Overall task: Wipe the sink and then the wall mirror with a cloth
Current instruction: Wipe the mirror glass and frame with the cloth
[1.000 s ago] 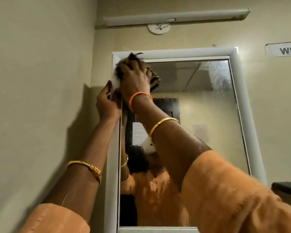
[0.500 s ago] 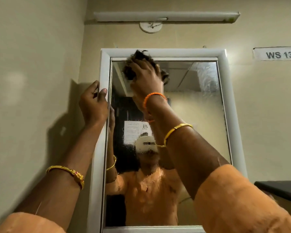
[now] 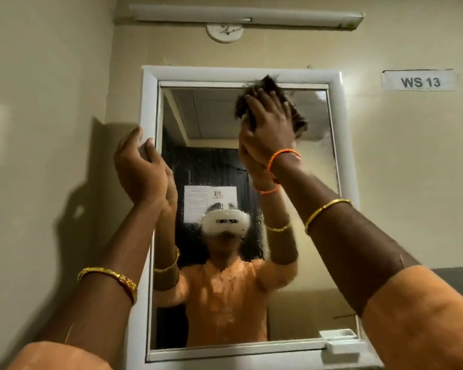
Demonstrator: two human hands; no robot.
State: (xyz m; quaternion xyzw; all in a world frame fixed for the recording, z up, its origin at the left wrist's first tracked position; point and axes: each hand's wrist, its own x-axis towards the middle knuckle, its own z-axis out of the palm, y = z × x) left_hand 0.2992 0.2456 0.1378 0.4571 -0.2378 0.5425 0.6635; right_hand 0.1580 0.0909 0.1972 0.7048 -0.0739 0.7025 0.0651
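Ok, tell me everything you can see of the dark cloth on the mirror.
The dark, crumpled wiping cloth looks like soft fabric with ragged edges. It is bunched under the right hand, which presses it flat against the top right of the white-framed wall mirror, its upper tip overlapping the frame's top bar. The left hand grips the frame's left side.

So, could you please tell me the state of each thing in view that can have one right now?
Cloth: bunched, pressed on the glass near the top right.
Right hand: flat on the cloth, holding it to the mirror.
Left hand: gripping the frame's left edge.
Mirror: hung on the wall, droplets and smears on the glass.
Tube light: looks unlit.
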